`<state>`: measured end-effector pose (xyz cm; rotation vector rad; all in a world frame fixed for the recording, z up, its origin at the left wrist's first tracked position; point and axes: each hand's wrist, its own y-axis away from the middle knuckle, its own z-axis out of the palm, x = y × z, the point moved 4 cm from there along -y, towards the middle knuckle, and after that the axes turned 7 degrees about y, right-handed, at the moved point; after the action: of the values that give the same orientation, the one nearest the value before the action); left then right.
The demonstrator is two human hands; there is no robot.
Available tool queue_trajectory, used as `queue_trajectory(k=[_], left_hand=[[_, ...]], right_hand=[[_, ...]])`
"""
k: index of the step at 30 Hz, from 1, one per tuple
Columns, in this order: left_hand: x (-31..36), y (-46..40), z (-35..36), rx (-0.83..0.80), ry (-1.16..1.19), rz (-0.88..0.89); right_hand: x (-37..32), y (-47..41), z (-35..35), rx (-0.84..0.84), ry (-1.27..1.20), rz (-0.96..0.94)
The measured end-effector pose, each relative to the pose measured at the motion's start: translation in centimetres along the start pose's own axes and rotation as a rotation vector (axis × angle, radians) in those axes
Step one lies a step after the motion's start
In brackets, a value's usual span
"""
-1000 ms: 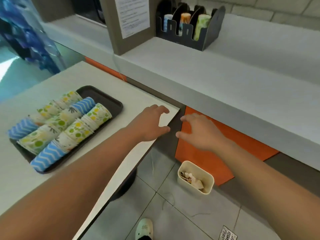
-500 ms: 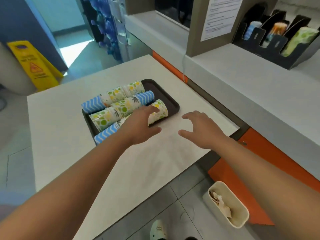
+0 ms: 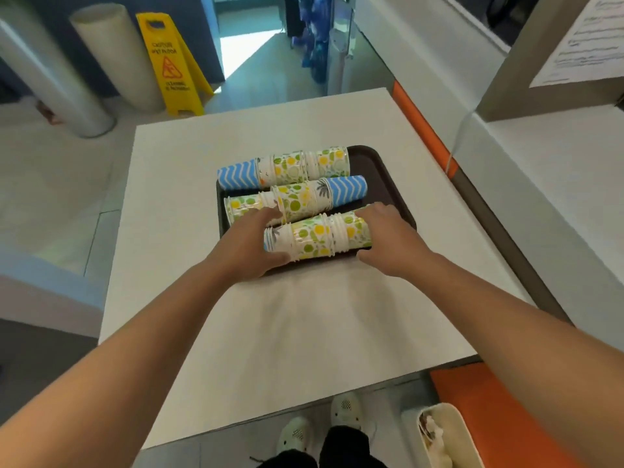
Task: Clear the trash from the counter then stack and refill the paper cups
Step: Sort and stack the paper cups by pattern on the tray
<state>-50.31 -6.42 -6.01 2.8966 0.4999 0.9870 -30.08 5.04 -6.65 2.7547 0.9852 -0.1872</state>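
Both of the person's arms reach out over a white counter (image 3: 304, 332) toward a dark tray (image 3: 385, 184) that sits a little past the middle of it, toward twelve o'clock. Three rows of nested paper cups lie on their sides in the tray, patterned in blue zigzags and green and yellow dots. The nearest stack of cups (image 3: 320, 236) lies along the tray's six o'clock edge, and both hands are on it: the left hand (image 3: 250, 248) wraps its nine o'clock end, thumb curled under the near side and fingers over the top, while the right hand (image 3: 388, 241) takes the three o'clock end, fingers over the mouth of the outermost cup and thumb below at the tray rim, so the stack is gripped from both ends. The middle stack (image 3: 297, 201) lies just behind, touching the left hand's fingertips, and the far stack (image 3: 283, 168) rests at the tray's twelve o'clock side. On the floor at five o'clock, beside an orange panel (image 3: 489, 417), a small cream bin (image 3: 456, 430) holds crumpled trash. A pair of pale shoes (image 3: 320, 423) shows at six o'clock under the counter's edge. Away at eleven o'clock a yellow caution sign (image 3: 172, 59) stands beside a pale cylinder (image 3: 114, 55) on the floor. At two o'clock a raised white ledge (image 3: 557, 163) runs alongside the counter, with a printed sheet (image 3: 584, 45) fixed on a board above it.
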Motion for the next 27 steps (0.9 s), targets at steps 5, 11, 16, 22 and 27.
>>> queue_trajectory(k=[5, 11, 16, 22, 27], left_hand=[[-2.8, -0.2, 0.5, 0.027, -0.021, -0.152], [-6.0, 0.3, 1.7, 0.046, -0.067, -0.309], [-7.2, -0.6, 2.4, 0.072, -0.137, -0.29], [-8.4, -1.2, 2.2, 0.091, -0.241, -0.251], [-8.7, -1.2, 1.6, 0.057, -0.231, -0.18]], right_hand=[[0.8, -3.2, 0.8, -0.055, 0.158, -0.128], [1.0, -5.2, 2.3, -0.091, 0.279, -0.17], [1.0, -6.2, 2.6, -0.073, 0.308, -0.15], [1.1, -6.9, 2.7, -0.101, 0.344, -0.124], [1.3, -7.4, 2.7, -0.059, 0.324, -0.109]])
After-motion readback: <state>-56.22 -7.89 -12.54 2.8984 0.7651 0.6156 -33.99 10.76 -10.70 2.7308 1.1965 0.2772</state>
